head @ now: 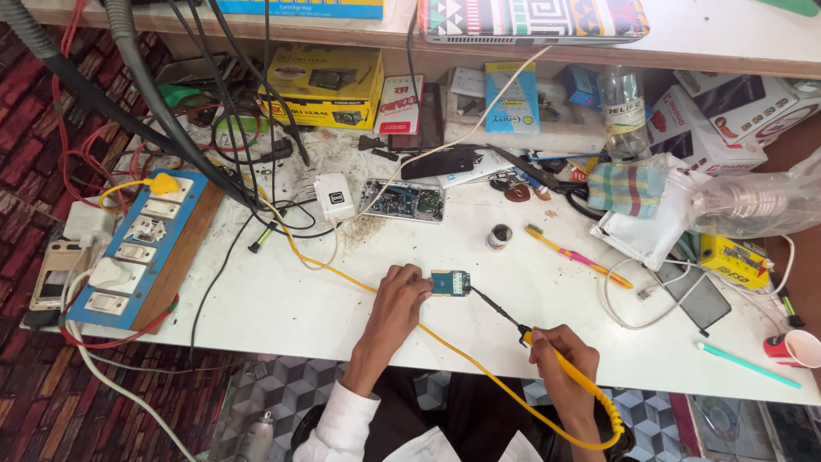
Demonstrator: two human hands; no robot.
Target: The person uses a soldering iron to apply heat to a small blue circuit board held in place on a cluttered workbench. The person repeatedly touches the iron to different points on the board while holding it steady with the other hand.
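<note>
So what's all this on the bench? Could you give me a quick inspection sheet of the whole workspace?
Surface: white worktable, dusty, crumbs near the centre.
Job's things: small blue-green circuit board; yellow-handled soldering iron, tip at the board.
Clutter: opened phone, cardboard boxes, yellow toothbrush, checked cloth, paper cup.
Grippers: left hand steadies the board; right hand grips the iron.
Cables: yellow cord; black leads; blue switchboard.
Surroundings: patterned laptop on the shelf; brick-pattern floor.
</note>
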